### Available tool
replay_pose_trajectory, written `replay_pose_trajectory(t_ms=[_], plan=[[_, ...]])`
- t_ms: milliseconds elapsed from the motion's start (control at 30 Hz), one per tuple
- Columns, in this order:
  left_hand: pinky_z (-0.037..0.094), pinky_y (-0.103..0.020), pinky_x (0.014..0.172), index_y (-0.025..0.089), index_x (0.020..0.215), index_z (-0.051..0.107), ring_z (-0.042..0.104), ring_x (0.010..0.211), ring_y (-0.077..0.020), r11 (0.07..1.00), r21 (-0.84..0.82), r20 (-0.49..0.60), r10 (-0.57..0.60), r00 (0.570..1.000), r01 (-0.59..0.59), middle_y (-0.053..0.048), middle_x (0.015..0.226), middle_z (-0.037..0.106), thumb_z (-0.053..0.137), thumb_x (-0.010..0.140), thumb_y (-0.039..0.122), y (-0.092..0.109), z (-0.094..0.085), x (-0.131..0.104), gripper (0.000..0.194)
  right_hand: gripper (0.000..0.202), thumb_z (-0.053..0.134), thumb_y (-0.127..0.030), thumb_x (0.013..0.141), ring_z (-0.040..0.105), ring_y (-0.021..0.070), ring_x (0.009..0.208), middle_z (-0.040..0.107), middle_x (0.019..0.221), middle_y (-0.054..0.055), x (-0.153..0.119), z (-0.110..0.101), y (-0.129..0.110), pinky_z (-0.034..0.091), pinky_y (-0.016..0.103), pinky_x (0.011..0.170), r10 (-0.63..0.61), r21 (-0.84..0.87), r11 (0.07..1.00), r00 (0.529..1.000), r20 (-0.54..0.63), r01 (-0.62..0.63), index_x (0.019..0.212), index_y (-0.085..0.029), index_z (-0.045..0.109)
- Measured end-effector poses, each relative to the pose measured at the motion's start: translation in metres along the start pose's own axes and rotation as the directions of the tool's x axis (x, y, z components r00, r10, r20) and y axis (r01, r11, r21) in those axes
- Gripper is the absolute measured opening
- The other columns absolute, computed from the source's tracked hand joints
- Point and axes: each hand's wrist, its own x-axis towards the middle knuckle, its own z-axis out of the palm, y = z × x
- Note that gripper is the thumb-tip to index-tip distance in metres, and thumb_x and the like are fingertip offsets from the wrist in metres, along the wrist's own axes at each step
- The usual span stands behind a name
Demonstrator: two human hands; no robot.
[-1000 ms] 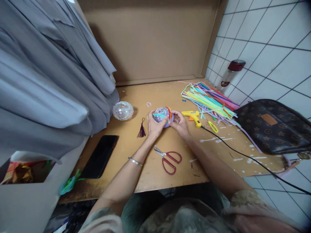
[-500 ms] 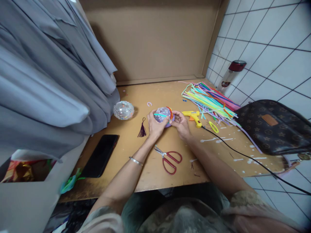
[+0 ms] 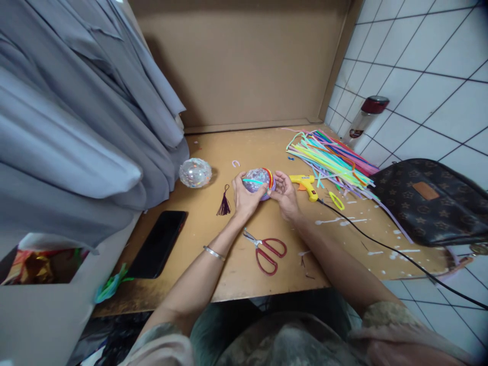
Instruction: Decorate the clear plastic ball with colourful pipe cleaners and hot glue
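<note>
A glittery, see-through purple ball (image 3: 254, 177) with a turquoise strip across it and red and yellow strips on its right side is held above the table. My left hand (image 3: 246, 197) wraps round its left and lower side, thumb on the front. My right hand (image 3: 285, 195) is at the ball's right edge, its fingers bent close to the coloured strips; the fingertips' contact is too small to make out. Left of my hands lies a dark purple tassel (image 3: 224, 203). Red-handled scissors (image 3: 267, 249) rest nearer to me. A yellow glue gun (image 3: 307, 185) lies just right of my right hand.
Another clear ball (image 3: 195, 173) sits at the left beside a grey curtain (image 3: 91, 117). A black phone (image 3: 158, 244) lies front left. Colourful pipe cleaners (image 3: 328, 157), a bottle (image 3: 362, 119) and a brown bag (image 3: 427, 203) are on the right. The gun's black cord (image 3: 366, 235) runs rightward.
My right hand's fingers have loosened and shifted slightly off the ball's right edge. My left hand keeps its hold. The whole view has moved a little.
</note>
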Motion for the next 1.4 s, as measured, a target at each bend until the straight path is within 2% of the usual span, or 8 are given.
replay_pose_trajectory(t_ms=[267,567,733,1000,1400], plan=[[0.043,-0.047,0.113,0.023,0.125,0.048,0.057,0.127,-0.0291,1.000,0.010,0.012,-0.011,1.000,0.011,-0.012,0.130,0.055,0.082,0.067,0.039,0.0006,-0.0012,0.0008,0.069,0.073,0.085,-0.043,0.058,0.060,0.0278,0.125,0.063,0.132,0.012,-0.0001,0.0008,-0.0020,0.049,0.047,0.109,0.005,-0.008,1.000,1.000,0.002,-0.005,0.121,-0.025,0.055],[0.044,-0.047,0.113,0.023,0.124,0.047,0.057,0.127,-0.0288,1.000,-0.010,0.001,-0.028,1.000,0.028,-0.012,0.131,0.055,0.082,0.066,0.040,-0.0004,-0.0005,0.0019,0.070,0.065,0.084,-0.036,0.058,0.060,0.0275,0.121,0.066,0.126,0.009,-0.0008,0.0005,-0.0032,0.049,0.045,0.107,0.014,0.081,0.997,0.999,0.046,-0.017,0.116,-0.025,0.056],[0.044,-0.046,0.113,0.021,0.125,0.047,0.057,0.128,-0.0291,0.999,0.002,0.005,-0.032,0.999,0.032,-0.013,0.131,0.056,0.082,0.066,0.040,-0.0005,-0.0006,0.0027,0.071,0.068,0.085,-0.034,0.056,0.060,0.0275,0.120,0.065,0.128,0.007,-0.0010,0.0003,-0.0013,0.049,0.044,0.106,0.009,0.100,0.995,0.997,0.076,-0.017,0.118,-0.027,0.056],[0.045,-0.045,0.111,0.023,0.123,0.049,0.058,0.126,-0.0277,1.000,0.015,-0.002,0.007,1.000,-0.007,-0.011,0.129,0.056,0.083,0.067,0.041,-0.0033,-0.0004,0.0030,0.068,0.065,0.085,-0.038,0.059,0.060,0.0269,0.119,0.066,0.127,0.007,-0.0001,-0.0001,0.0018,0.049,0.044,0.106,0.006,0.077,0.997,0.998,0.055,-0.010,0.117,-0.027,0.057],[0.044,-0.047,0.112,0.021,0.123,0.048,0.057,0.126,-0.0290,1.000,0.015,0.001,-0.011,1.000,0.011,-0.013,0.129,0.056,0.082,0.066,0.040,-0.0002,-0.0006,0.0022,0.069,0.063,0.086,-0.034,0.056,0.061,0.0268,0.117,0.066,0.120,0.007,-0.0013,0.0029,-0.0008,0.049,0.047,0.107,0.010,0.098,0.995,1.000,0.003,-0.010,0.111,-0.026,0.056]])
